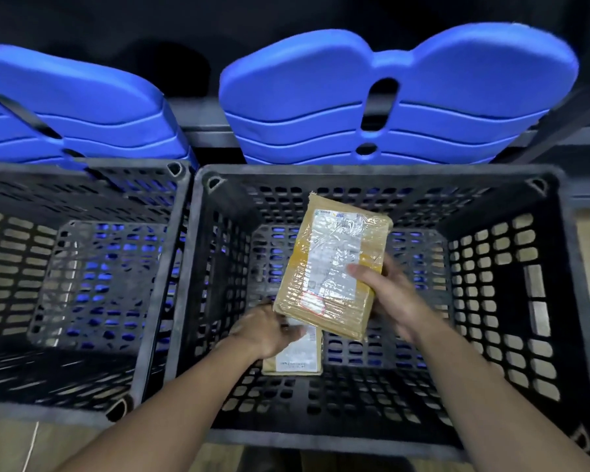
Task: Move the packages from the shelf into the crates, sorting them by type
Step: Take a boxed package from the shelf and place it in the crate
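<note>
Both my hands reach into the right black crate [545,301]. My right hand [392,298] grips a brown taped cardboard package [331,267] with a white label, thumb on top, holding it tilted above the crate floor. My left hand [269,330] holds a second, smaller brown package [298,357] with a white label, low in the crate and partly hidden under the first package and my hand. The left black crate [157,301] stands beside it, with what looks like a clear plastic bag [72,267] lying blurred inside.
Stacks of blue plastic panels [389,107] sit on the dark shelf [201,127] behind the crates, a second stack [75,114] at the left. The crates touch side by side. A light floor [11,447] with a thin white cord shows at the bottom left.
</note>
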The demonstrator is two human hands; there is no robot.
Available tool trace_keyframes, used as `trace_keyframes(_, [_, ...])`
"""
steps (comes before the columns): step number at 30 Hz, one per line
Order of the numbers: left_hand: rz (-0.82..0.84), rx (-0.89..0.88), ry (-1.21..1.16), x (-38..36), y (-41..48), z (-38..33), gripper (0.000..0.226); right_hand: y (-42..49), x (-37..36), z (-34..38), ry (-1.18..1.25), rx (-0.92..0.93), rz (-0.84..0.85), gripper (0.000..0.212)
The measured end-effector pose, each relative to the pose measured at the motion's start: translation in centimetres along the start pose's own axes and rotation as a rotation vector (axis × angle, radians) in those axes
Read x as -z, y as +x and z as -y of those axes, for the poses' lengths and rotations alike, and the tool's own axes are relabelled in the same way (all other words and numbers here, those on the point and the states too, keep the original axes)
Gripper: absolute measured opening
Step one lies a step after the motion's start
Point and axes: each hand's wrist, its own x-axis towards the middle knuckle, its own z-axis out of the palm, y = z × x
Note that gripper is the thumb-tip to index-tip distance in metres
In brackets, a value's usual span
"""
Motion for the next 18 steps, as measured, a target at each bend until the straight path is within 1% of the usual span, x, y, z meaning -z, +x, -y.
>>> trace_keyframes(1, [-0.015, 0.017, 0.01, -0.1, -0.1, -0.1, 0.068, 0.0, 0.0, 0.0, -0.003, 0.002, 0.004, 0.078])
trace_keyframes(2, [-0.03, 0.034, 0.032, -0.2, -0.6, -0.3, 0.068, -0.1, -0.1, -0.1, -0.001, 0.003, 0.014, 0.085])
trace_keyframes(3, [-0.031, 0.062, 0.071, -0.5, -0.5, 0.0, 0.066, -0.1, -0.3, -0.1, 0.003, 0.001, 0.017, 0.094])
trace_keyframes(4, [-0.019, 0.081, 0.044, -0.8, -0.4, 0.2, 0.063, -0.1, -0.4, -0.2, 0.012, -0.003, 0.019, 0.104])
trace_keyframes(6, [0.03, 0.092, -0.209, -1.2, 0.0, 0.9, 0.058, -0.3, -0.7, -0.2, 0.028, -0.016, 0.027, 0.117])
trace_keyframes(7, [0.051, 0.102, -0.344, -1.5, 0.2, 1.3, 0.06, -0.3, -0.7, -0.1, 0.027, -0.02, 0.036, 0.12])
trace_keyframes(8, [0.071, 0.113, -0.436, -1.7, 0.4, 1.6, 0.063, -0.3, -0.7, 0.0, 0.027, -0.023, 0.047, 0.121])
trace_keyframes(10, [0.079, 0.107, -0.515, -1.6, 0.4, 1.5, 0.066, -0.2, -0.5, 0.3, 0.008, -0.03, 0.068, 0.12])
trace_keyframes(11, [0.059, 0.105, -0.553, -1.5, 0.3, 1.4, 0.065, -0.2, -0.4, 0.4, 0.0, -0.034, 0.077, 0.12])
trace_keyframes(13, [0.002, 0.108, -0.639, -1.4, 0.5, 1.6, 0.055, -0.3, -0.3, 0.5, -0.02, -0.044, 0.086, 0.123])
trace_keyframes(15, [0.005, 0.121, -0.608, -1.5, 0.3, 2.0, 0.047, -0.7, -0.4, 0.6, -0.027, -0.052, 0.086, 0.126])
trace_keyframes(18, [0.019, 0.139, -0.554, -2.0, 0.3, 2.3, 0.049, -1.4, -0.6, 0.7, -0.006, -0.031, 0.071, 0.124])
